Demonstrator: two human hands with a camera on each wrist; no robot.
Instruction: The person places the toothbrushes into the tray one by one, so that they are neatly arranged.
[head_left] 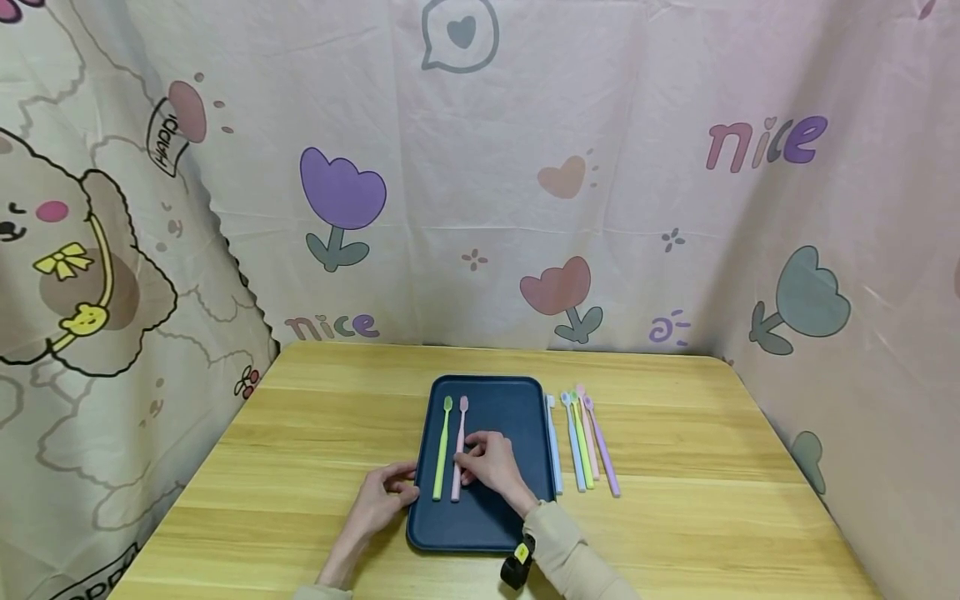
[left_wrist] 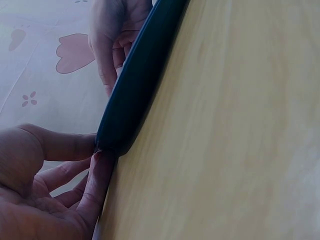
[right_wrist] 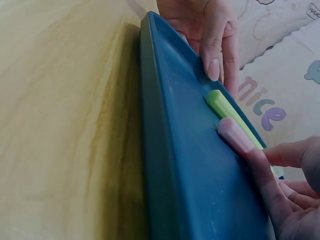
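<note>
A dark blue tray (head_left: 465, 532) lies on the wooden table. Inside it, along the left side, a green toothbrush (head_left: 441, 457) and a pink toothbrush (head_left: 456, 479) lie side by side with heads toward the back. My right hand (head_left: 492, 461) pinches the pink toothbrush by its handle, between thumb and forefinger in the right wrist view, where the pink handle end (right_wrist: 234, 134) sticks out beside the green one (right_wrist: 226, 107). At the tray's left rim, my left hand (head_left: 384, 497) grips the edge, thumb and forefinger on the rim (left_wrist: 135, 90) in the left wrist view.
Right of the tray lie several more toothbrushes: a light blue one (head_left: 555, 450) close against the tray's edge, then another blue (head_left: 576, 446), a green (head_left: 584, 450), a pink (head_left: 590, 442) and a purple (head_left: 604, 454). A patterned curtain (head_left: 465, 167) hangs behind the table (head_left: 322, 400).
</note>
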